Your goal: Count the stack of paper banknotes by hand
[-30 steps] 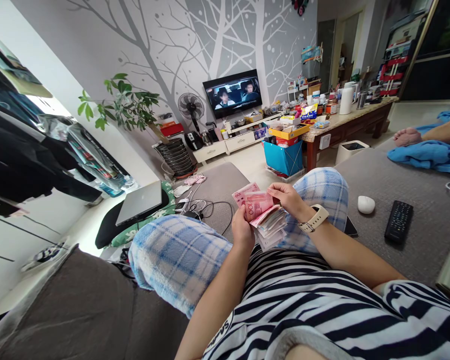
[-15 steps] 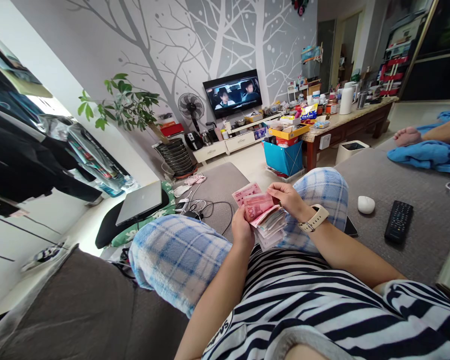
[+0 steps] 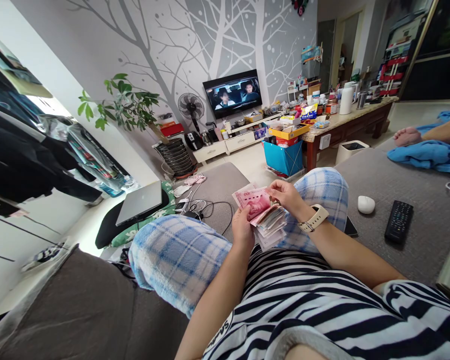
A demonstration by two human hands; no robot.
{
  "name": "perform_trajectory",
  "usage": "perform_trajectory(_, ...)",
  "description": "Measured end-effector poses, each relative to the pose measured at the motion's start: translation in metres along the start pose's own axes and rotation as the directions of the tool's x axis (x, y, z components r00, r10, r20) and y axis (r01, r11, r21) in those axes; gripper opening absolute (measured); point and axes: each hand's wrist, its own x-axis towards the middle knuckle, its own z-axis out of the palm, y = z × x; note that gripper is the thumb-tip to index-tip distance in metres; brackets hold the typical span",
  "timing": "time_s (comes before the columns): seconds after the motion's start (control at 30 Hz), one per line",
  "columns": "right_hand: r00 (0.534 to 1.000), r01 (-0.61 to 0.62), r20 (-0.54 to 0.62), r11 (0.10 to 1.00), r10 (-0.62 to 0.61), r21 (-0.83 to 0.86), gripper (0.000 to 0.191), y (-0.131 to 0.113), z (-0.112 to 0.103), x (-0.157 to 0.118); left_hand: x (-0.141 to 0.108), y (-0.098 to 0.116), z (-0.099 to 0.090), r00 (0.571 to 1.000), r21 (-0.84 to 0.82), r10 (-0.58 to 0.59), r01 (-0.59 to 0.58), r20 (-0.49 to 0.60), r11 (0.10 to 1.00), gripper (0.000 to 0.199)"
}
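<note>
Above the lap, between the knees of the plaid trousers (image 3: 176, 262), a wad of pink banknotes (image 3: 269, 222) is held up in both hands. The left hand (image 3: 243, 231) has a firm grip around the wad's lower edge, its thumb pressed on the face of the top note. The right hand (image 3: 288, 197), with a cream watch (image 3: 314, 218) on its wrist, has a narrow grip: its fingertips (image 3: 272, 189) pinch the upper edge of the notes.

Set against the earlier views, the top notes have slid closer together, so the printed 100 no longer shows. The lower notes stay fanned and uneven, their edges pointing toward the striped shirt (image 3: 303, 310).

On the grey sofa (image 3: 423, 270) to the right lie a white mouse (image 3: 366, 204) and a black remote (image 3: 398, 221), with a phone (image 3: 351, 227) just beside the right forearm. To the left, a laptop (image 3: 138, 202) sits near a tangle of cables (image 3: 206, 210). Farther off, a cluttered tabletop (image 3: 345, 119) stands beyond a blue crate (image 3: 283, 157), and a television (image 3: 232, 93) plays against the tree-patterned wall. At the right edge, another person's bare foot (image 3: 407, 136) rests by a blue towel (image 3: 431, 155).
</note>
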Motion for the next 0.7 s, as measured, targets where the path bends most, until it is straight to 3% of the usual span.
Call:
perform_trajectory(0.27, 0.998, 0.019, 0.062, 0.999, -0.017, -0.034, 0.037, 0.0032, -0.0009, 0.0012, -0.0001, -0.0017, -0.0001, 0.998, 0.007, -0.011, 0.011, 0.055, 1.0, 0.03)
perform_trajectory(0.53, 0.999, 0.002, 0.05, 0.999, 0.0, -0.04, 0.034, 0.005, -0.0017, 0.0014, 0.0002, -0.0027, -0.0014, 0.998, 0.024, -0.024, 0.023, 0.051, 0.999, 0.027)
perform_trajectory(0.7, 0.999, 0.008, 0.047, 0.999, -0.006, -0.033, 0.034, 0.006, -0.0023, 0.0014, 0.0069, -0.0081, -0.0053, 0.999, 0.013, 0.038, -0.038, -0.022, 0.999, 0.021)
